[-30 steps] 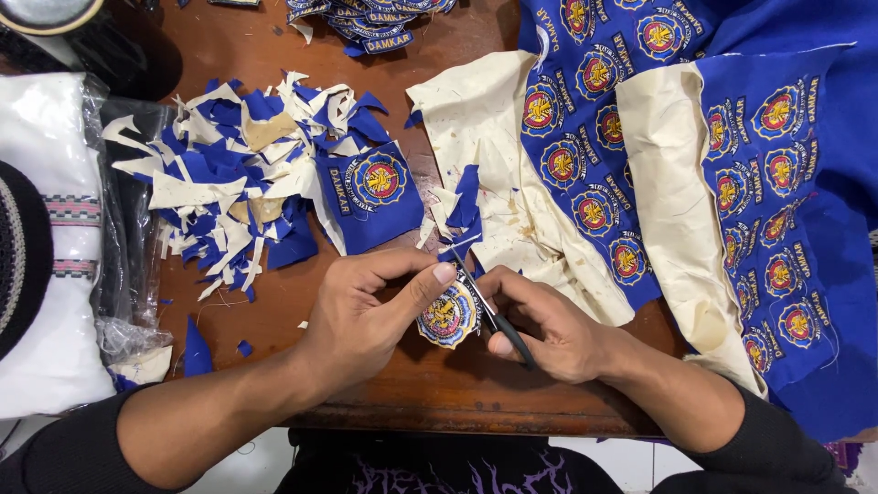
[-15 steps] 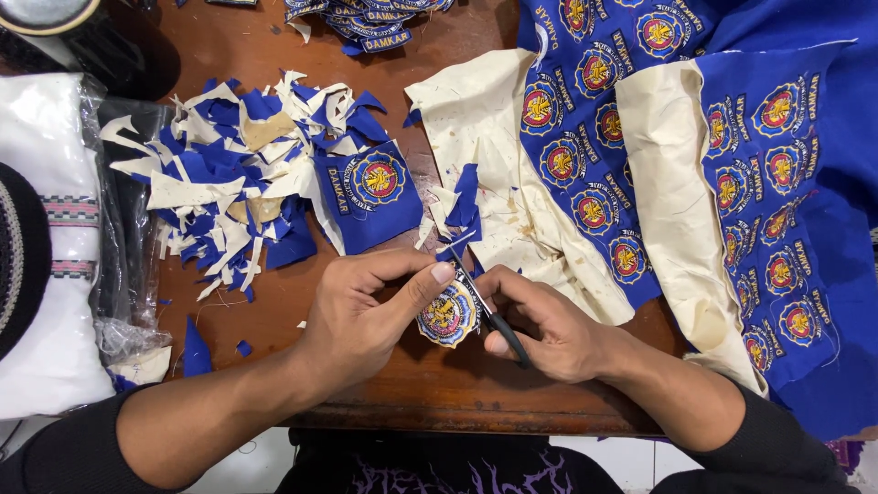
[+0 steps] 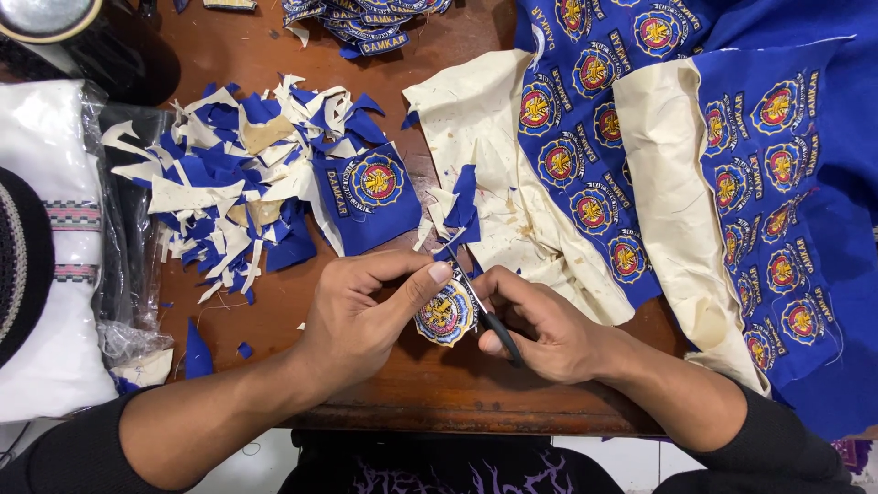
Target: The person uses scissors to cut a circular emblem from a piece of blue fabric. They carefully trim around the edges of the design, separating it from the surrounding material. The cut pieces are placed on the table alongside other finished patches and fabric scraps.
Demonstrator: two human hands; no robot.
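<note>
Blue-and-gold round badge [image 3: 445,314] sat pinched in the left hand [image 3: 366,316], thumb on top near its upper edge, other fingers curled underneath. Badge was held just above the near edge of the brown wooden table [image 3: 274,311], roughly centre of view. Right hand [image 3: 544,329] gripped small dark-handled scissors [image 3: 485,306], fingers wrapped tight round the handles; blades ran up along the badge's right edge, tips at a strip of blue offcut [image 3: 462,210] rising from the badge. Whether the blades were parted or shut could not be told. Both hands touched around the badge.

Left of the hands: a heap of blue and cream scraps [image 3: 229,183], with a square blue patch [image 3: 370,192] carrying another emblem lying at its right side. A few loose blue bits [image 3: 197,352] lay near the left forearm. Right of the hands: blue cloth sheet [image 3: 594,137] printed with rows of uncut emblems, cream backing [image 3: 485,137] folded over in places. Far edge: a small stack of cut blue labels [image 3: 366,23]. Far left: white folded cloth in clear plastic [image 3: 55,229], well apart from the work.
</note>
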